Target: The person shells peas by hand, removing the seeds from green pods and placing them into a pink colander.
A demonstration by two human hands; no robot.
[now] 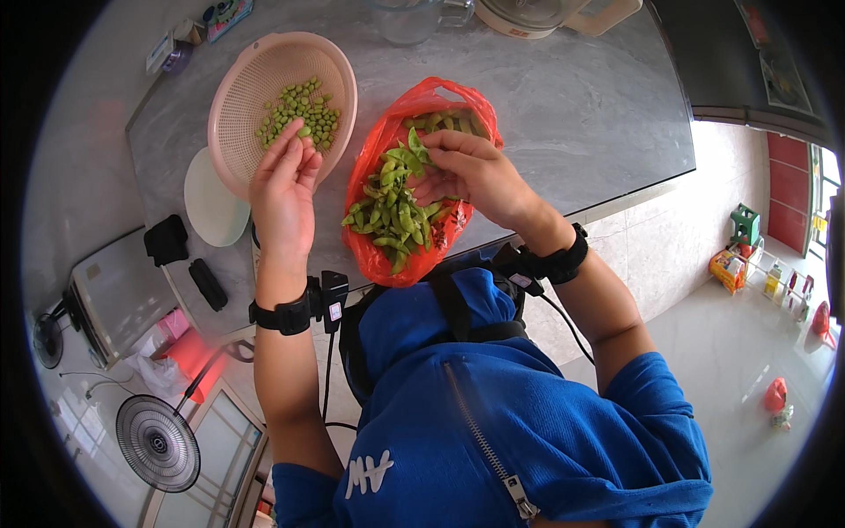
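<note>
My left hand (288, 178) is raised over the near rim of a pink plastic colander (231, 99), with a green soybean (304, 132) held at its fingertips. Shelled green soybeans (297, 109) lie in the colander. To the right, a red plastic bag (366, 155) lies spread around a heap of green soybean pods (393, 211), with more pods (449, 122) at its far end. My right hand (462, 165) is above the bag, pinching an opened green pod (416, 150) between thumb and forefinger. Its lower fingers partly hide the pods beneath.
A pale oval plate (214, 198) sits partly under the colander. A clear glass measuring jug (409, 23) and a glass-lidded appliance (528, 16) stand at the grey table's (568, 112) far edge. Two black items, a cloth-like one (166, 239) and a case (208, 284), lie at the left.
</note>
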